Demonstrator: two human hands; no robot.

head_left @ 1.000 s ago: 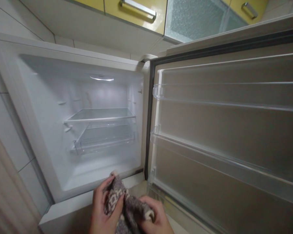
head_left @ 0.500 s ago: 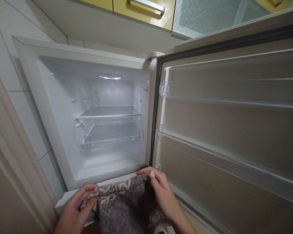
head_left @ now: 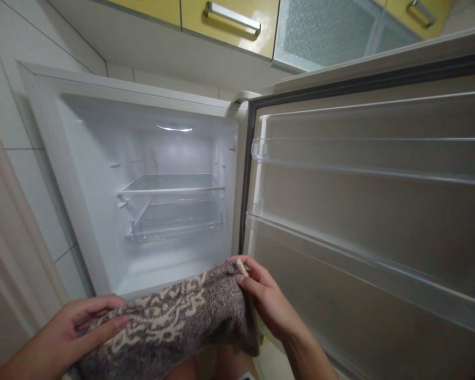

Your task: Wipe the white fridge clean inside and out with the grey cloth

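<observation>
Gripping a cloth (head_left: 206, 319) from either side are the left hand (head_left: 79, 327) and the right hand (head_left: 263, 290), set well apart. The left thumb lies over the pale pattern, the other fingers partly hidden behind; the right thumb and fingers pinch the far corner, by a pale tab (head_left: 242, 268). The cloth spans the space between both hands, its lower edge sagging. Beyond them stands the fridge (head_left: 89, 211), with a shelf (head_left: 174, 183) above a clear tray (head_left: 178, 219). Right of the right hand, the door (head_left: 380, 211) is swung wide.
</observation>
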